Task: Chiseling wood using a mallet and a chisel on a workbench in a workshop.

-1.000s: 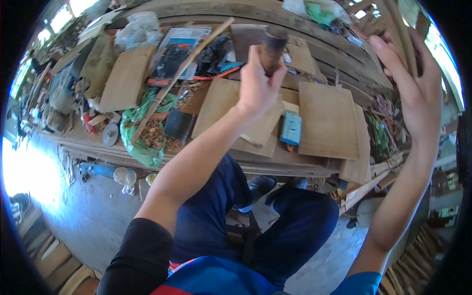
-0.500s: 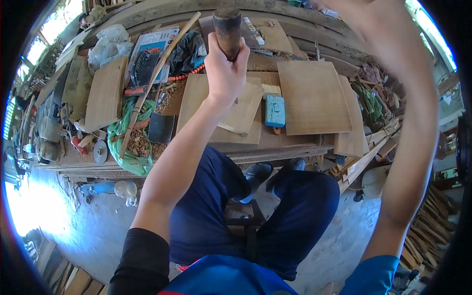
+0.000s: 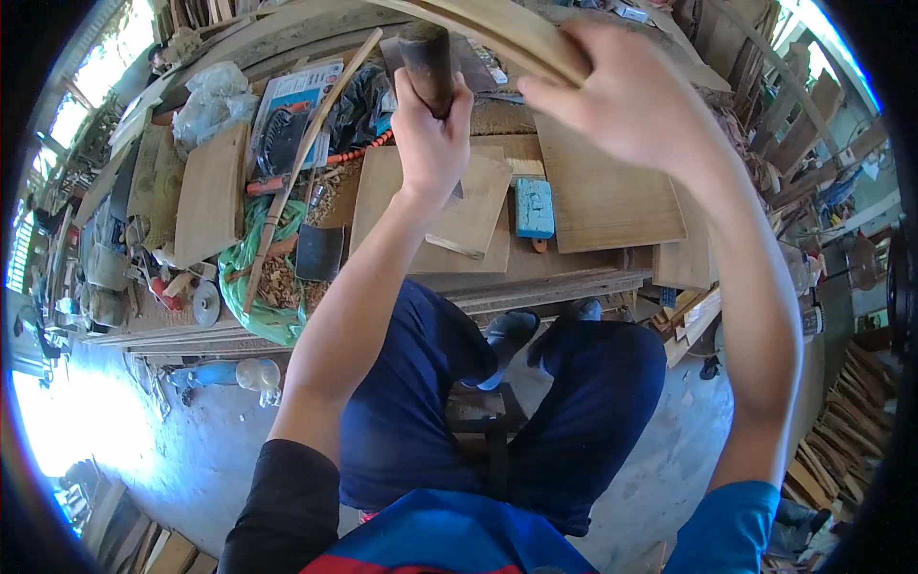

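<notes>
My left hand (image 3: 432,139) is wrapped round the worn brown wooden handle of a chisel (image 3: 426,59), held upright with its dark top end showing above the fist. Just below the fist a short dark strip of its blade shows against a pale square board (image 3: 478,191); the tip is hard to make out. Raised at the upper right, my right hand (image 3: 622,96) grips a long pale wooden bar (image 3: 507,33), which reaches up and left past the top edge and is slightly blurred. Part of the bar passes just beyond the chisel handle.
A blue-green block (image 3: 535,209) sits between the boards, beside a larger board (image 3: 612,206). Leftward lie a green plastic bag (image 3: 273,320) with wood shavings, a dark plate (image 3: 318,252), a long thin wood strip (image 3: 316,134) and another board (image 3: 208,191). Wood pieces are stacked on the floor at right.
My right hand has come down and inward from the upper right, bringing the wooden bar into view near the chisel. My left hand has shifted slightly, still holding the chisel.
</notes>
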Available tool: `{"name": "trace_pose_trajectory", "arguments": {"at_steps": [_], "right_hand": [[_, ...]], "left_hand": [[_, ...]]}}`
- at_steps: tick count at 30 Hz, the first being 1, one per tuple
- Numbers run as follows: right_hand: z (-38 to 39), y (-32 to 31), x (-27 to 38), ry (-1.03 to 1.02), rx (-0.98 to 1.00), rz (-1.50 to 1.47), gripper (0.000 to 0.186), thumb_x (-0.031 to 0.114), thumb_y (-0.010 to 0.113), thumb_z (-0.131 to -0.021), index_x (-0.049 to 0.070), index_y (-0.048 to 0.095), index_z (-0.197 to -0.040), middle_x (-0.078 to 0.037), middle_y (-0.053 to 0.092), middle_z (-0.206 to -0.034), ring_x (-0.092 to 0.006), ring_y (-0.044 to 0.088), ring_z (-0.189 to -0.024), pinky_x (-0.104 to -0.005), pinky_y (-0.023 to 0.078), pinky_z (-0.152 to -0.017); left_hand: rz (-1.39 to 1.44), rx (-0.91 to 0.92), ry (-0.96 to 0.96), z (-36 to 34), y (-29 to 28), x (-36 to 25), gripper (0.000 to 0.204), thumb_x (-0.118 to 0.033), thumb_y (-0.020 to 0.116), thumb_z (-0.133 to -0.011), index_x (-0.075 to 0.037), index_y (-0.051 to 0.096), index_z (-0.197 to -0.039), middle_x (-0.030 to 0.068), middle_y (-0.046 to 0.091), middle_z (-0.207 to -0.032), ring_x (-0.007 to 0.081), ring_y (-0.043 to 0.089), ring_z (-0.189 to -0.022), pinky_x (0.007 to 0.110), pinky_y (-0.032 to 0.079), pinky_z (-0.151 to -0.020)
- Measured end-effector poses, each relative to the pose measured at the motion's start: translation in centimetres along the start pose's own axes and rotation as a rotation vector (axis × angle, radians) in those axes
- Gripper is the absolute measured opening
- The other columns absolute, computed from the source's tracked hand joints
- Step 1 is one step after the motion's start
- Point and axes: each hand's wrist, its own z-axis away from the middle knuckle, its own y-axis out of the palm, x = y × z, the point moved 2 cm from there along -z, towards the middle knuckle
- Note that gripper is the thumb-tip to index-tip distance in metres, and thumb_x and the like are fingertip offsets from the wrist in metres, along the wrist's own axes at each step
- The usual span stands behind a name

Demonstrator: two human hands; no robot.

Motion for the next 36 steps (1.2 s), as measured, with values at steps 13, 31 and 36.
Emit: {"name": "trace_pose_trajectory", "arguments": {"at_steps": [13,31,36], "right_hand": [[11.8,13.6,-10.2,0.888,-0.391,-0.906,0.042,0.035,0.078,-0.09,-0.002,0.067,-0.106,-0.004,0.064,-0.079,-0.0087,0.057,-0.061,-0.0311,0.058,-0.063],[12.2,14.2,-9.1,0.791,-0.379,-0.832,0.044,0.036,0.076,-0.091,-0.004,0.067,-0.107,-0.008,0.069,-0.082,-0.014,0.067,-0.069,-0.0303,0.055,-0.061],[12.4,14.3,-9.0,0.782,-0.372,-0.802,0.045,0.038,0.076,-0.091,-0.003,0.067,-0.106,-0.008,0.068,-0.079,-0.014,0.067,-0.067,-0.0305,0.053,-0.061]], "left_hand": [[0.097,-0.048,-0.014,0.8,-0.2,1.2,0.025,-0.011,0.068,-0.1,-0.001,0.047,-0.109,0.005,0.06,-0.076,0.0105,0.056,-0.063,0.027,0.046,-0.059],[0.109,0.057,0.028,1.7,0.8,0.0,0.02,-0.008,0.064,-0.103,-0.006,0.043,-0.102,-0.0006,0.05,-0.064,0.0059,0.047,-0.05,0.023,0.037,-0.043],[0.129,0.061,0.023,2.1,1.2,-0.5,0.023,-0.006,0.065,-0.102,-0.006,0.042,-0.103,0.0005,0.053,-0.07,0.006,0.049,-0.051,0.024,0.039,-0.044]]}}
